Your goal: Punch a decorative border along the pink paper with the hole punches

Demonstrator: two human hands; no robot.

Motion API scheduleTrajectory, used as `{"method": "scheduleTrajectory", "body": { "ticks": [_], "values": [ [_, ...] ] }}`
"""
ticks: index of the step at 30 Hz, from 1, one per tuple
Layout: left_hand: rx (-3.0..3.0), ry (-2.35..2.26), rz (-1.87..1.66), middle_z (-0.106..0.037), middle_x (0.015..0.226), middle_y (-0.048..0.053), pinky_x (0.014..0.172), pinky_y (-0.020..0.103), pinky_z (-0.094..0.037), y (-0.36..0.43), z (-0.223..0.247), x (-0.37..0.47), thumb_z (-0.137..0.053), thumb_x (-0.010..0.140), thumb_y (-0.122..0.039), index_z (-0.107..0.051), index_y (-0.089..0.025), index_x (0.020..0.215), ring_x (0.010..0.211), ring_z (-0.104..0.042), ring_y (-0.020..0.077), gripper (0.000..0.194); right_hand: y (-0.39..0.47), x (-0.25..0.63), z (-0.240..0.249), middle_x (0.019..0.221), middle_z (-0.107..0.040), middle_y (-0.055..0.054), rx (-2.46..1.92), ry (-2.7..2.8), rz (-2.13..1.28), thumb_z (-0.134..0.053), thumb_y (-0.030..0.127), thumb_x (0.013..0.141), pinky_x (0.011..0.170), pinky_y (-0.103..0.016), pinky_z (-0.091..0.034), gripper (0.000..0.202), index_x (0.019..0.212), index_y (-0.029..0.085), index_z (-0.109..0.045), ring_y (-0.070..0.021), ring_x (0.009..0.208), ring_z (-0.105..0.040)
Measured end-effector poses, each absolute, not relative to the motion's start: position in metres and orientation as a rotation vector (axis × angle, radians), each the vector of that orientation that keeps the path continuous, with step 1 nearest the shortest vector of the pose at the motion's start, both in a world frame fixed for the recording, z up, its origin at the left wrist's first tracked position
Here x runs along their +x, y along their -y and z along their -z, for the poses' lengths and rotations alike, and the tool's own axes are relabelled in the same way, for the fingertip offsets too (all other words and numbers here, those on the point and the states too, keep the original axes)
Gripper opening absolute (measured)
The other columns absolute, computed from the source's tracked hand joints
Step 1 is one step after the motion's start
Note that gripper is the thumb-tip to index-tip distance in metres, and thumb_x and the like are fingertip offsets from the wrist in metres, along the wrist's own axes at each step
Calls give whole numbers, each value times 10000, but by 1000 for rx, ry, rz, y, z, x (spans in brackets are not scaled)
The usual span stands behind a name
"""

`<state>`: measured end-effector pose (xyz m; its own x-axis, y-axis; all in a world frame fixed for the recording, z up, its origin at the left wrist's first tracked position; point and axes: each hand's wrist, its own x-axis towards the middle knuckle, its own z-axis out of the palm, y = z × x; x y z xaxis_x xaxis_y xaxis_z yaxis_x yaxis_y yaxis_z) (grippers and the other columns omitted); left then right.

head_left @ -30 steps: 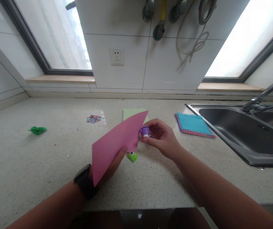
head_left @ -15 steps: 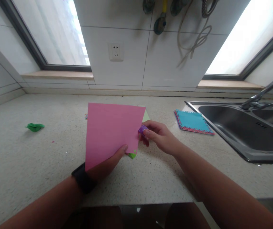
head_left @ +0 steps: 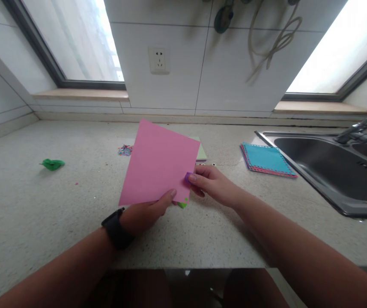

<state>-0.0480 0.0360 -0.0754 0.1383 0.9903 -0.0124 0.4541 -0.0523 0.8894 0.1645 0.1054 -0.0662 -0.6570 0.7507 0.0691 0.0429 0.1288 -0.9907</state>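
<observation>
Left hand at the near edge of the sheet, right hand over at its right edge, tool between the fingers! Straight ahead of the left hand, just past the sheet's left side, there's the confetti (head_left: 124, 150); well out to that hand's left, a lone scrap (head_left: 52, 164). Beyond the right hand, a pad (head_left: 201, 153) peeks from behind the sheet. Off to that hand's right sits the card stack (head_left: 268, 158), and right beside it, the sink (head_left: 356, 211), tap (head_left: 359, 128) behind!

Pink paper (head_left: 160, 164) slants; purple punch (head_left: 187, 177) meets its right edge.
</observation>
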Motion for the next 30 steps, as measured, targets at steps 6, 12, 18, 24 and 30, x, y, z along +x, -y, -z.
{"method": "scheduleTrajectory", "body": {
  "ticks": [6,12,18,24,30],
  "values": [
    [1620,-1517,-706,-489,573,-10,737,378,-431,-38,77,-48,-411,891,-574,-396,-250,549,636,-536,194,471,-103,160,66,540,-470,52,-819,1829,-1616,-613,523,917,433,-218,-230,428,708,159,-535,-60,461,-365],
    [1666,-1511,-711,-483,586,-19,742,364,-423,-41,83,-50,-378,923,-562,-402,-243,568,631,-517,178,477,-101,154,66,505,-427,70,-784,1834,-1678,-584,527,931,414,-225,-178,433,706,161,-532,-55,433,-320],
    [1666,-1476,-776,-480,589,-26,727,345,-435,-41,86,-50,-387,927,-533,-409,-246,585,621,-511,168,447,-98,152,65,521,-420,69,-788,1845,-1676,-572,517,938,413,-226,-174,419,730,154,-555,-55,441,-314],
    [1733,-1475,-808,-449,554,-28,724,346,-429,-42,82,-50,-379,926,-505,-396,-251,560,584,-494,163,446,-97,150,65,514,-407,70,-811,1847,-1669,-570,508,936,412,-229,-171,410,731,153,-562,-59,441,-310],
    [1795,-1470,-798,-455,549,-27,717,338,-425,-42,85,-52,-377,942,-485,-401,-247,541,581,-496,160,467,-96,149,66,524,-418,66,-810,1862,-1667,-563,494,945,417,-226,-188,395,745,153,-569,-64,450,-325]
  ]
}}
